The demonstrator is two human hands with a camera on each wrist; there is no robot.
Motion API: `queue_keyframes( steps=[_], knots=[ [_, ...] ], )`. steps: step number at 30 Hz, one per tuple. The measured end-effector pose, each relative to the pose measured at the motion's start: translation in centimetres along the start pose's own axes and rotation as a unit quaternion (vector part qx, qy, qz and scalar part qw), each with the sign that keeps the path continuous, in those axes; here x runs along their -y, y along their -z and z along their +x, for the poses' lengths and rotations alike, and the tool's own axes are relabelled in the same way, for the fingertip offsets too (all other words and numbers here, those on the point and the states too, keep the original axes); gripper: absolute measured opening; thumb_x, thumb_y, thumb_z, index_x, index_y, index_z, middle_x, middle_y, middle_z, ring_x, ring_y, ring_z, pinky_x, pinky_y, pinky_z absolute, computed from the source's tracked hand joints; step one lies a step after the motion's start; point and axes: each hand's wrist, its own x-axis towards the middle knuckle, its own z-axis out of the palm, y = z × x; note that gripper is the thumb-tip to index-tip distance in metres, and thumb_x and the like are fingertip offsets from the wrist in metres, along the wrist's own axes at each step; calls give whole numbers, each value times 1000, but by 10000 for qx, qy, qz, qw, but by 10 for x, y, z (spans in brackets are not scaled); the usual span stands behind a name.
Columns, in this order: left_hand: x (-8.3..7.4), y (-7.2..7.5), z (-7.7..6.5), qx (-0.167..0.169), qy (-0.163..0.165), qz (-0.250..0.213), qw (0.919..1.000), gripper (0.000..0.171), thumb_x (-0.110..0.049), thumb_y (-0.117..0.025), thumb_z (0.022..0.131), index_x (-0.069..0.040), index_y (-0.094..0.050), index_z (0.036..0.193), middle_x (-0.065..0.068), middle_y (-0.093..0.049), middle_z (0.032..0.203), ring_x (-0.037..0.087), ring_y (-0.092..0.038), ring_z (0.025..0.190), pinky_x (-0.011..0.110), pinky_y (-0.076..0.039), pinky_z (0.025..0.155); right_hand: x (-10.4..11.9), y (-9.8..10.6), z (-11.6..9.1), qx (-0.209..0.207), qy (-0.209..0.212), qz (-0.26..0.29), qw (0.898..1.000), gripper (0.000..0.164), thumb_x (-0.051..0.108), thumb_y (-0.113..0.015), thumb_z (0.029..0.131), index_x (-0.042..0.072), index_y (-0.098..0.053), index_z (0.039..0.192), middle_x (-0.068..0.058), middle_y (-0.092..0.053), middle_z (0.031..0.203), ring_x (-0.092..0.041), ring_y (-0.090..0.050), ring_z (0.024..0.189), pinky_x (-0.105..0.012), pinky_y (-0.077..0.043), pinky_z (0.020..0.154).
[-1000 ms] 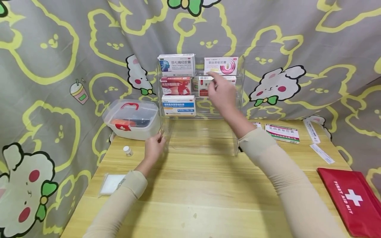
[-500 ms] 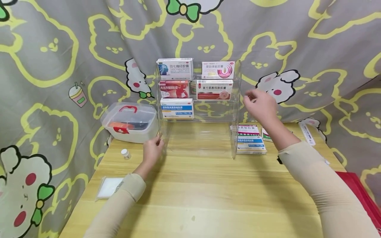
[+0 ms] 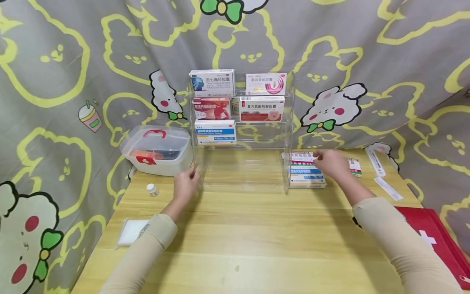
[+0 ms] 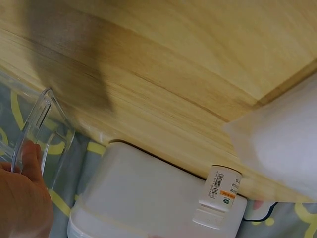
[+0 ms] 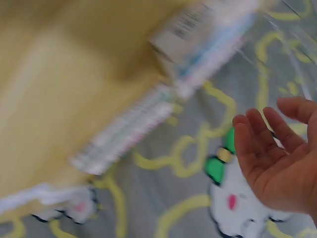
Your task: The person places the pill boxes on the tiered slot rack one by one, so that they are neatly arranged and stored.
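My left hand (image 3: 185,185) grips the lower left edge of a clear acrylic display rack (image 3: 289,173); the left wrist view shows its fingers around the transparent side panel (image 4: 30,124). Medicine boxes fill parts of the tiers: a white box with a blue picture (image 3: 213,83) and a pink-white box (image 3: 266,84) on top, a red box (image 3: 211,108) and a white-and-red box (image 3: 262,109) in the middle, a blue-and-white box (image 3: 215,132) lower left. My right hand (image 3: 333,164), holding nothing, hovers over boxes right of the rack, including another blue-and-white box (image 3: 307,179); its fingers are loosely bent (image 5: 277,163).
Left of the rack stands a translucent first-aid case (image 3: 161,163). A small white bottle (image 3: 152,189) and a white packet (image 3: 131,232) lie nearer. At right are a red first aid pouch (image 3: 422,224) and paper strips (image 3: 388,188). A patterned curtain (image 3: 330,61) hangs behind.
My right hand has left the white-and-red box on the middle tier, swung right past the rack and come down above the boxes on the table. My left hand keeps its hold.
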Motion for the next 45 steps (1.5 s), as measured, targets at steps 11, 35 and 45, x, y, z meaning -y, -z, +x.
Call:
queue_keyframes(
  steps=[11, 35, 45],
  knots=[
    [-1, 2, 5, -73, 27, -194, 9998, 19, -6, -59, 84, 3, -72, 95, 17, -71, 79, 25, -65, 65, 36, -55, 59, -31, -45, -17, 1002, 1286, -695, 9842, 56, 28, -56, 92, -7, -45, 134, -34, -38, 138, -52, -33, 126, -61, -28, 103],
    [2, 0, 3, 41, 225, -145, 9996, 25, -8, -61, 83, 4, -70, 103, 19, -71, 87, 28, -67, 72, 37, -57, 65, -53, -40, -17, 1307, 263, 338, 9905, 99, 40, -78, 73, -10, -26, 141, -42, -18, 137, -57, -28, 122, -67, -26, 100],
    [4, -1, 3, 31, 176, -140, 9997, 22, -7, -60, 84, 4, -71, 100, 19, -71, 85, 27, -67, 70, 38, -56, 65, -60, -25, -14, 890, 123, 1994, 9758, 55, 23, -66, 88, 5, -48, 137, -26, -46, 126, -29, -47, 96, -37, -51, 72]
  ],
)
